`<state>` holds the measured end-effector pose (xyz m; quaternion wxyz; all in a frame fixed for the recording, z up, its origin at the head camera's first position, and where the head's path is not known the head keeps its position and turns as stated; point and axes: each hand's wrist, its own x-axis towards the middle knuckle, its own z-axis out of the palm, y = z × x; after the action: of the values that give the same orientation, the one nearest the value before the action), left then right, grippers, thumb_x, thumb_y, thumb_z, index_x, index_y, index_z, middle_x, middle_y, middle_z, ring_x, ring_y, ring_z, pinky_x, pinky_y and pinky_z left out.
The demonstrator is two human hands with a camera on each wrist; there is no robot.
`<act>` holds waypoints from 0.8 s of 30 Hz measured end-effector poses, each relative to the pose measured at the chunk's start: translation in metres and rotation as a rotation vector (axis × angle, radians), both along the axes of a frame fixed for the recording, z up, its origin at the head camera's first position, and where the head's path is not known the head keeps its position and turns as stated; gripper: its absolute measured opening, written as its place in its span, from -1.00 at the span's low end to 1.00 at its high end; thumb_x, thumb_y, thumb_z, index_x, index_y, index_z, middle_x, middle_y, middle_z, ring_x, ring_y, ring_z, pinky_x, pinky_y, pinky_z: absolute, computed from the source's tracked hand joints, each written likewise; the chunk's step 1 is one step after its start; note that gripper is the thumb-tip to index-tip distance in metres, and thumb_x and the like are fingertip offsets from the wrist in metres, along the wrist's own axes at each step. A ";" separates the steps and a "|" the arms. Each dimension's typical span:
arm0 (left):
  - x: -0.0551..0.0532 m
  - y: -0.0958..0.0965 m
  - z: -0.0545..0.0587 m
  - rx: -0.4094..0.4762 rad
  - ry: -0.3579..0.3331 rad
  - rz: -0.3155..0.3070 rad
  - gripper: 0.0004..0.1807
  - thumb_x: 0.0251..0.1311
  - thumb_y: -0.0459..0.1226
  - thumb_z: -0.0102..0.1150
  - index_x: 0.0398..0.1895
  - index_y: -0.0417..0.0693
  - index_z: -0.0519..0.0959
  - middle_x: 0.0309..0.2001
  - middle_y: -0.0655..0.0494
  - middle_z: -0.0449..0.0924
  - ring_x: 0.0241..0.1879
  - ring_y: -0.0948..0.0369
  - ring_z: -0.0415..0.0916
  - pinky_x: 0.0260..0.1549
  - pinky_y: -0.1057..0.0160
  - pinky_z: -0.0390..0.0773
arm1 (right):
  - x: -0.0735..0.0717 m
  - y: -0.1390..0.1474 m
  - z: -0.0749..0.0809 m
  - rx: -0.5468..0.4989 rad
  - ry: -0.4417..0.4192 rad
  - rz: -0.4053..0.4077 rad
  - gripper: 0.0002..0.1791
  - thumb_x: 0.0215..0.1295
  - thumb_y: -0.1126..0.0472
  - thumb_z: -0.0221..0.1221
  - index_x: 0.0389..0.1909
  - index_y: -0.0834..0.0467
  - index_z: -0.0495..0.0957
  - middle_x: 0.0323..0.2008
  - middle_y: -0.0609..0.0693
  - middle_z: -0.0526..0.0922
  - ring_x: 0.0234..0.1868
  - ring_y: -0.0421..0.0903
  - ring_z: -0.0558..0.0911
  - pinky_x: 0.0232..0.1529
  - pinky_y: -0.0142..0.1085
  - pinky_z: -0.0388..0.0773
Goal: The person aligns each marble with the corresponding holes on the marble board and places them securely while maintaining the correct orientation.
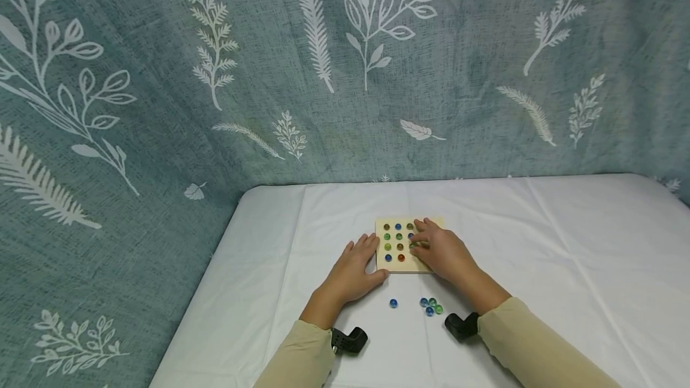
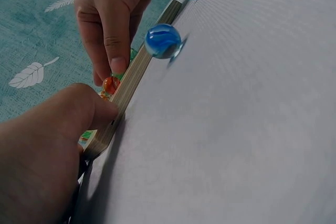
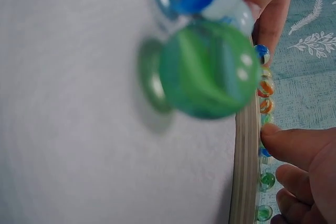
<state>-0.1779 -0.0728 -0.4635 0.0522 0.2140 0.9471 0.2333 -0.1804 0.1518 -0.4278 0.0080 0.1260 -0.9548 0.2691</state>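
Note:
A light wooden board (image 1: 415, 266) lies flat on the white table, with rows of coloured glass marbles seated in it. My left hand (image 1: 351, 272) rests against the board's left side, fingers extended, its thumb at the front edge. Over the right part of the board, my right hand (image 1: 448, 254) reaches down with bent fingers and pinches a green marble (image 3: 266, 120) in one of the rows. In the left wrist view an orange marble (image 2: 110, 85) sits close by those fingertips. The right hand hides the board's right columns in the head view.
In front of the board lies a single blue marble (image 1: 393, 303). To its right is a small cluster of blue and green marbles (image 1: 429, 311), near my right wrist. A white cloth (image 1: 539, 244) covers the table, and a patterned teal curtain (image 1: 345, 124) hangs behind.

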 end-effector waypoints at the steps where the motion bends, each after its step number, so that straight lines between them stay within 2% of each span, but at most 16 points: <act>1: 0.000 0.000 0.000 0.000 -0.001 0.000 -0.13 0.25 0.10 0.10 0.56 0.04 0.07 0.55 0.20 0.06 0.56 0.24 -0.11 0.55 0.13 -0.10 | 0.000 0.000 0.000 0.001 0.004 0.000 -0.69 0.26 0.19 0.30 -0.01 0.19 0.70 0.40 0.21 0.35 0.46 0.22 0.23 0.33 0.22 0.32; 8: -0.001 0.001 0.000 -0.004 -0.001 0.004 -0.13 0.25 0.11 0.10 0.56 0.05 0.08 0.55 0.21 0.06 0.56 0.24 -0.11 0.55 0.13 -0.10 | 0.004 0.002 0.004 -0.034 0.025 -0.012 -0.69 0.25 0.19 0.30 -0.02 0.22 0.70 0.39 0.18 0.38 0.46 0.19 0.25 0.36 0.19 0.29; 14: 0.000 0.001 0.001 -0.009 -0.007 0.009 -0.13 0.25 0.11 0.10 0.56 0.06 0.09 0.55 0.21 0.06 0.56 0.24 -0.11 0.55 0.12 -0.11 | 0.015 0.000 0.012 -0.089 0.008 0.004 -0.69 0.26 0.18 0.30 -0.02 0.19 0.71 0.39 0.12 0.40 0.46 0.17 0.26 0.38 0.19 0.29; 19: 0.001 0.001 0.003 -0.004 -0.002 0.003 -0.13 0.25 0.11 0.10 0.56 0.04 0.09 0.55 0.19 0.07 0.56 0.23 -0.11 0.55 0.12 -0.12 | 0.028 0.000 0.019 -0.117 -0.028 0.038 -0.67 0.24 0.14 0.32 0.00 0.17 0.70 0.37 0.12 0.42 0.42 0.20 0.32 0.34 0.18 0.34; 24: 0.001 0.001 0.002 -0.005 0.000 0.005 -0.13 0.25 0.11 0.10 0.56 0.03 0.09 0.55 0.19 0.07 0.56 0.23 -0.10 0.55 0.12 -0.11 | 0.040 -0.001 0.021 -0.127 -0.043 0.102 -0.70 0.21 0.13 0.34 -0.07 0.16 0.73 0.29 0.16 0.51 0.35 0.24 0.42 0.28 0.18 0.42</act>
<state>-0.1768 -0.0714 -0.4619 0.0521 0.2115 0.9483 0.2309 -0.1399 0.1508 -0.4066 -0.0184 0.1680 -0.9282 0.3316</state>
